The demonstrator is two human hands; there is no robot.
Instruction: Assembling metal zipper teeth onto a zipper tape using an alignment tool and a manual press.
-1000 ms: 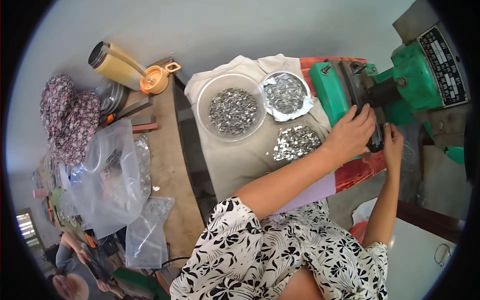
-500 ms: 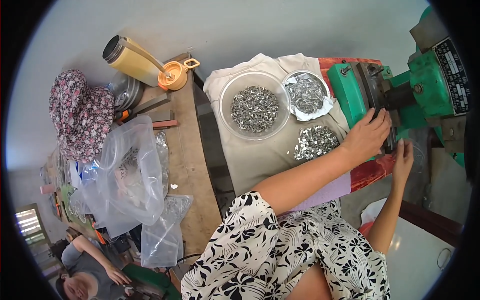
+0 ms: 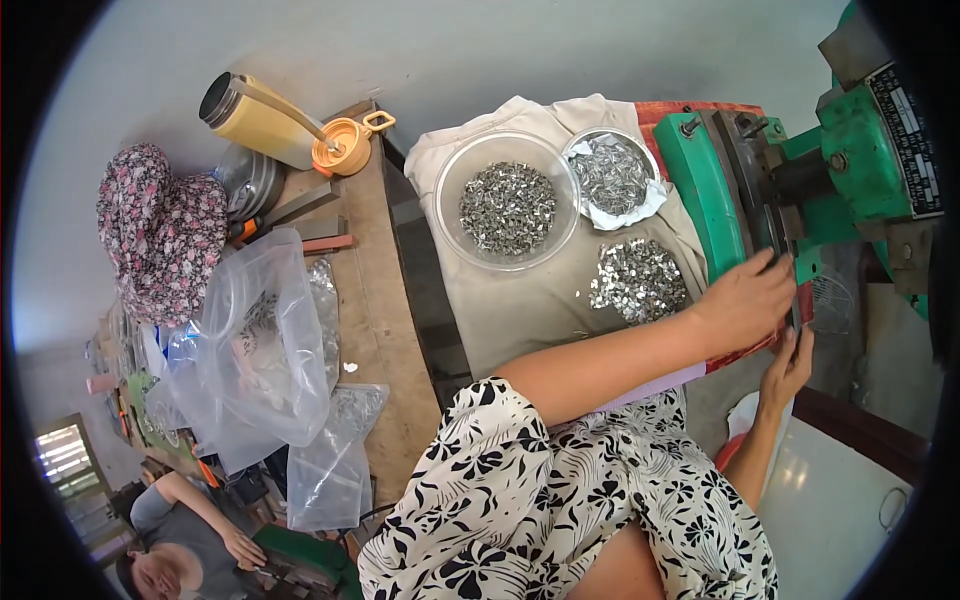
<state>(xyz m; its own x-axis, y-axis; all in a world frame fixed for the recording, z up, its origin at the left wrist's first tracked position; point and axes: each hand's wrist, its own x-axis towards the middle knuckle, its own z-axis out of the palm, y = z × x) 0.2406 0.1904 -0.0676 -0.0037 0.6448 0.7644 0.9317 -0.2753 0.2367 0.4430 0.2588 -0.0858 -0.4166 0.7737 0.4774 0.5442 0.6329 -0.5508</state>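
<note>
A long, narrow dark metal bar [image 3: 796,316] sticks out of the near end of the fixture [image 3: 735,160] on a green press [image 3: 872,160]. My left hand [image 3: 745,305] lies over the bar beside the fixture, fingers curled around it. Just below, my right hand [image 3: 787,370] pinches the bar's near end between thumb and fingers. Left of the fixture, a heap of small shiny metal pieces [image 3: 640,280] rests on beige cloth [image 3: 510,320]. Behind the heap stand a clear round tub [image 3: 450,225] of similar pieces and a lined bowl [image 3: 640,212] of thin metal pieces.
A wooden bench [image 3: 385,330] at left carries a yellow bottle [image 3: 265,130], an orange lid [image 3: 342,148], a floral cloth hat [image 3: 160,230], metal bars [image 3: 300,205] and clear plastic bags [image 3: 270,350]. Another person [image 3: 190,540] works at lower left. A gap separates bench and cloth-covered table.
Both hands have moved nearer to me, away from the middle of the fixture. The dark bar now shows between them beyond the fixture's near end.
</note>
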